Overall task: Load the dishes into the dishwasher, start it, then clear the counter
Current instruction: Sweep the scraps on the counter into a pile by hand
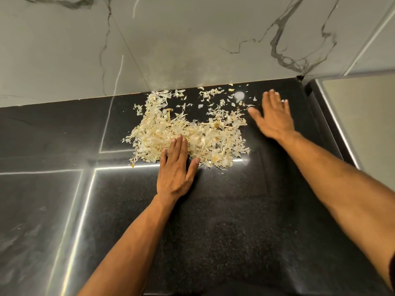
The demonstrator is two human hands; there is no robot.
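A spread of pale, dry garlic peels (209,135) lies on the black polished counter (213,221), reaching back to the wall. My left hand (175,169) lies flat with straight fingers, fingertips on the near edge of the pile. My right hand (273,116) is flat and spread on the counter at the pile's right side, thumb pointing toward the peels. Neither hand holds anything. A ring shows on the right hand.
A grey marble-patterned wall (192,43) rises directly behind the peels. At the right, the counter ends at a raised dark edge with a steel-trimmed surface (359,116) beyond. Scattered loose peels (211,92) lie close to the wall.
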